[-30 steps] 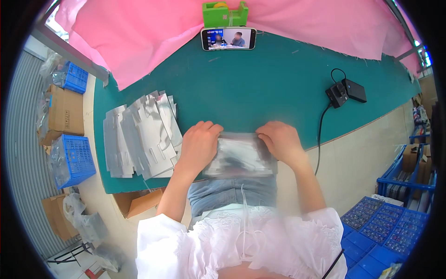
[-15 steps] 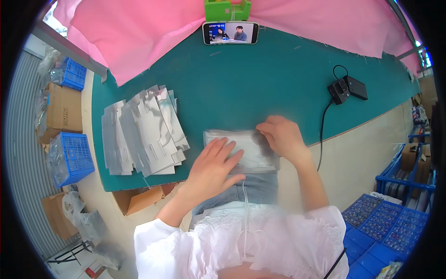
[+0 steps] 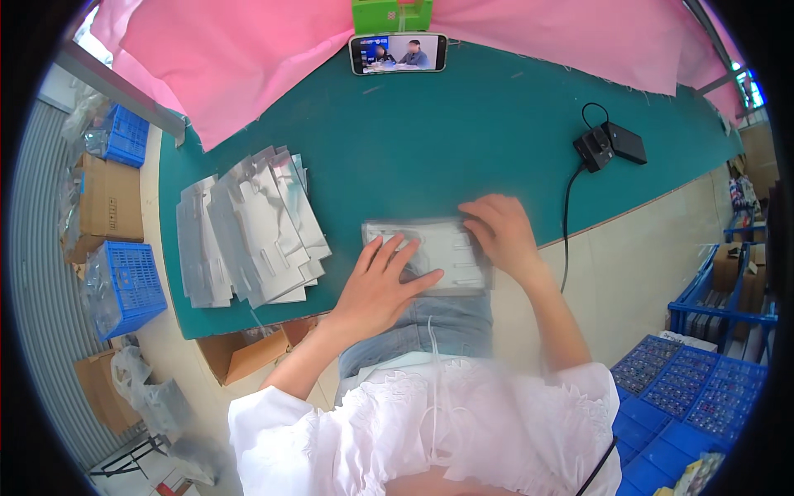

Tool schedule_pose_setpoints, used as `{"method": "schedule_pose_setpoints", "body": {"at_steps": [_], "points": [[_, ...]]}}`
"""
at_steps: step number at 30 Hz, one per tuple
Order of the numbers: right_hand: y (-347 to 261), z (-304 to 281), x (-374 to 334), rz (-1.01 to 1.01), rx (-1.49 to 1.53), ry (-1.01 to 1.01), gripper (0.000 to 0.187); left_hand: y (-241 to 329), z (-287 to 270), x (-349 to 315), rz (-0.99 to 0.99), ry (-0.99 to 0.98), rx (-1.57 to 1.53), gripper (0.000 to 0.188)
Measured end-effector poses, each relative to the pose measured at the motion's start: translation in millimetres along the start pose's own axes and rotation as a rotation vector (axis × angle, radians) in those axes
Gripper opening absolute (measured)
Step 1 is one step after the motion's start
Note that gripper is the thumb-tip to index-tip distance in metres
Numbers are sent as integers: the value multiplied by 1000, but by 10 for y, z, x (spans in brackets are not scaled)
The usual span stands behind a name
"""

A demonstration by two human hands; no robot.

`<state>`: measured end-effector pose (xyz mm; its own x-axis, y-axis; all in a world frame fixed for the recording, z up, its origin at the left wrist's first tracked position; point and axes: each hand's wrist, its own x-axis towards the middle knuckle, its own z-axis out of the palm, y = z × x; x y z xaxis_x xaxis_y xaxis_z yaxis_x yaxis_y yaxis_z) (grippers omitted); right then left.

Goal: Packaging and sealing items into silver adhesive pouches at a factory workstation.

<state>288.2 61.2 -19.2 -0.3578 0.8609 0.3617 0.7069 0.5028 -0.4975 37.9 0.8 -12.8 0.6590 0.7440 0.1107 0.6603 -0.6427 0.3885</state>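
Note:
A flat, clear plastic packet [image 3: 451, 258] with pale, slotted shapes showing through it lies at the table's near edge, just above my lap. My left hand [image 3: 382, 277] rests flat on its left half, fingers spread. At the packet's upper right corner is my right hand [image 3: 504, 236], its fingers bent and the index finger and thumb slightly apart. Whether the plastic edge lies between those fingertips is hard to see. To the left, a fanned pile of similar silvery-clear plastic pieces [image 3: 256, 227] is spread on the green table [image 3: 430, 149].
A phone [image 3: 399, 54] playing a video leans against a green holder [image 3: 393, 15] at the back. Black devices [image 3: 608, 146] with a cable [image 3: 568, 223] sit at the right. Blue crates [image 3: 132, 285] and cardboard boxes [image 3: 112, 198] stand left; blue compartment trays [image 3: 678, 376] are lower right.
The packet now lies flatter, with its slotted shapes showing more clearly on the right half. My right hand's index finger and thumb have parted slightly; my left hand stays on the packet. The whole view has shifted a little.

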Motion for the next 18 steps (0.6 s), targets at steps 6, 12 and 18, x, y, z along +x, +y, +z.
{"method": "schedule_pose_setpoints", "body": {"at_steps": [6,12,18], "points": [[54,17,9,7,-11,-100,18,-58,50,-25,30,26,104,55],[2,-5,27,101,-10,-175,16,-52,31,-6,8,67,-30,57],[-77,-220,-119,276,207,149,26,158,22,-20,-56,95,65,55]]}}
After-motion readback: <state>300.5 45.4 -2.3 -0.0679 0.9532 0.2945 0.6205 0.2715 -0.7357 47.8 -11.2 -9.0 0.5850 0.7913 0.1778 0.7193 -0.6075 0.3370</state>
